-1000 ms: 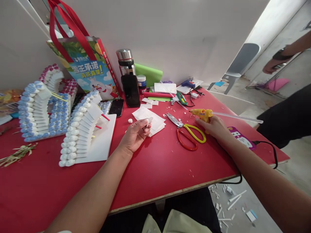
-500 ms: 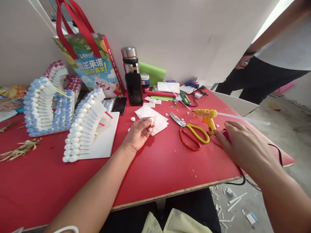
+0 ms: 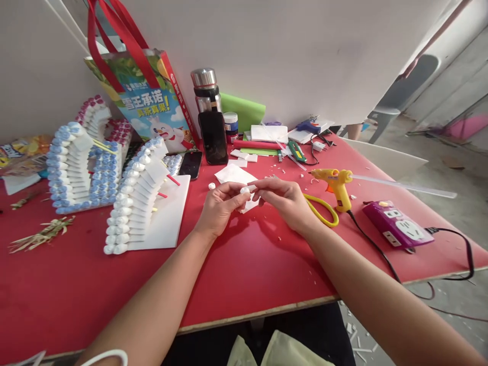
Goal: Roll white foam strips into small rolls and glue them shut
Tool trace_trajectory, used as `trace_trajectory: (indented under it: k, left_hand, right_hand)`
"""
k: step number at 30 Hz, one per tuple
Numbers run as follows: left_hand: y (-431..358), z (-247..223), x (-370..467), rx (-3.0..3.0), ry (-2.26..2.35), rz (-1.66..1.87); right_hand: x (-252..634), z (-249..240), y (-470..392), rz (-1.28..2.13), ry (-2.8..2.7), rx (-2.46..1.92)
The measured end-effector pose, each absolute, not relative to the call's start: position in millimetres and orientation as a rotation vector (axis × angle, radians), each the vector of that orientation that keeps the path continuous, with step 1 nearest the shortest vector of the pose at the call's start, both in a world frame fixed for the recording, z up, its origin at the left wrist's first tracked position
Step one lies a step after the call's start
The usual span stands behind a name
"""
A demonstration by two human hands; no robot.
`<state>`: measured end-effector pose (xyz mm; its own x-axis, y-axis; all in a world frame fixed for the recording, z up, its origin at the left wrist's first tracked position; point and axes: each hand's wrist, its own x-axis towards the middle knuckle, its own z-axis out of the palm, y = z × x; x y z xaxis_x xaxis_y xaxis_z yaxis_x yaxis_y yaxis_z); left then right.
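Note:
Over the red table, my left hand (image 3: 220, 206) pinches a small white piece (image 3: 245, 190) between thumb and fingers. My right hand (image 3: 284, 198) meets it from the right, its fingertips closed on the same white piece. Thin white sheets (image 3: 234, 174) lie just behind and beneath the fingers. Another small white lump (image 3: 212, 186) rests left of the sheets. A yellow glue gun (image 3: 339, 185) stands to the right of my right hand. The yellow handle (image 3: 328, 212) of the scissors shows beside my right wrist; the rest of them is mostly hidden.
White model pieces (image 3: 133, 203) and blue-white ones (image 3: 63, 168) stand at left. A bag (image 3: 152, 101), flask (image 3: 206, 86) and upright phone (image 3: 212, 140) are behind. A purple power strip (image 3: 398, 223) with a black cable lies at right, near the table edge (image 3: 259, 321).
My right hand has moved left from beside the glue gun to the white piece at my left hand, uncovering the power strip. The person at the right has mostly left view.

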<state>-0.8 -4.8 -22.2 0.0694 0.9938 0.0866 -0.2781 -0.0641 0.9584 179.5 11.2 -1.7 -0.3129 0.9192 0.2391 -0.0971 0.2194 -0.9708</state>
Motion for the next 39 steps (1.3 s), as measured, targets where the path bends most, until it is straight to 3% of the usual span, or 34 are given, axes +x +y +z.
trace_trajectory:
  k: [11, 39]
  left_hand:
    - [-2, -24, 2, 1.147, 0.917, 1.273]
    - [-2, -24, 6, 1.136, 1.007, 1.245]
  right_hand:
    - [185, -1, 10, 1.354, -1.430, -0.852]
    - [185, -10, 16, 1.039, -1.591, -1.000]
